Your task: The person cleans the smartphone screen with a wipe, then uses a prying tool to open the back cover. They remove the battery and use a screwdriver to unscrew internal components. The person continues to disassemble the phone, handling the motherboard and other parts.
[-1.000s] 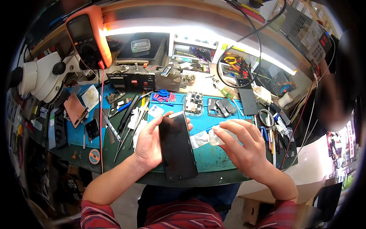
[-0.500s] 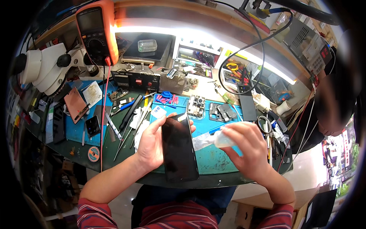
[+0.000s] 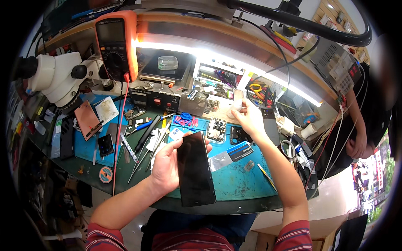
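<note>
My left hand (image 3: 169, 165) grips a black smartphone (image 3: 194, 169) by its left edge, dark screen up, over the near part of the blue work mat (image 3: 234, 180). My right hand (image 3: 249, 117) is stretched out to the back of the bench, its fingers closed on a small white wad (image 3: 235, 108) near a parts tray. A phone circuit board (image 3: 216, 129) and a dark phone part (image 3: 237, 134) lie on the mat between the two hands.
A white microscope (image 3: 54, 79) stands at the left, an orange multimeter (image 3: 116, 44) behind it. Tweezers and screwdrivers (image 3: 146, 140) lie left of the phone. A blue card (image 3: 239, 150), a coiled cable (image 3: 289, 148) and another person (image 3: 368, 121) are to the right.
My right hand lifted off the mat beside the phone and reached to the back of the bench with the white wad. My left hand kept the phone nearly still.
</note>
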A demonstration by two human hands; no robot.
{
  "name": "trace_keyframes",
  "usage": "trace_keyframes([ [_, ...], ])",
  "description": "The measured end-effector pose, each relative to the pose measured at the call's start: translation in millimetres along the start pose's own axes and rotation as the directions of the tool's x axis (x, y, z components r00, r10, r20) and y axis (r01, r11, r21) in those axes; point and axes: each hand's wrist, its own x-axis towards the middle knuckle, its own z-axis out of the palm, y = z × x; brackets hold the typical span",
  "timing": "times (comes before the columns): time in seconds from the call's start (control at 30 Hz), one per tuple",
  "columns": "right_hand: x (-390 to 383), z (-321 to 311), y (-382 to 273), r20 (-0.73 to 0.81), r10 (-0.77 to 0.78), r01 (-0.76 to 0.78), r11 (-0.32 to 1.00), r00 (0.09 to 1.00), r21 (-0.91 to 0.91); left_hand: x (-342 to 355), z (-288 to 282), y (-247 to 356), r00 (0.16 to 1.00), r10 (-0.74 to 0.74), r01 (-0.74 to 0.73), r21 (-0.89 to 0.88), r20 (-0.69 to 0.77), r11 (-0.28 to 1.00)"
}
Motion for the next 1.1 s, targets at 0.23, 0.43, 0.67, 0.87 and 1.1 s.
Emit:
trace_keyframes([
  [0.23, -46, -11, 7, -0.315, -0.309, 0.298, 0.951, 0.897, -0.083, 0, 0, -2, 0.995, 0.036, -0.032, 0.051, -0.094, 0.998],
  [0.43, -156, -64, -65, 0.685, 0.054, -0.62, 0.482, 0.726, 0.619, -2, 7, -7, 0.985, 0.052, -0.045, 0.046, -0.162, 0.998],
  [0.67, -152, -37, -89, 0.703, 0.113, -0.68, 0.398, 0.702, 0.616, -1, 9, -16, 0.975, 0.144, -0.087, 0.305, -0.17, 0.949],
  [0.87, -147, -26, -85, 0.653, 0.08, -0.618, 0.425, 0.753, 0.661, 2, 11, -22, 0.952, 0.276, -0.183, 0.473, -0.135, 0.862],
  [1.1, -156, -12, -84, 0.555, 0.069, -0.552, 0.262, 0.829, 0.792, 1, 18, -30, 0.908, 0.387, -0.242, 0.555, -0.16, 0.796],
])
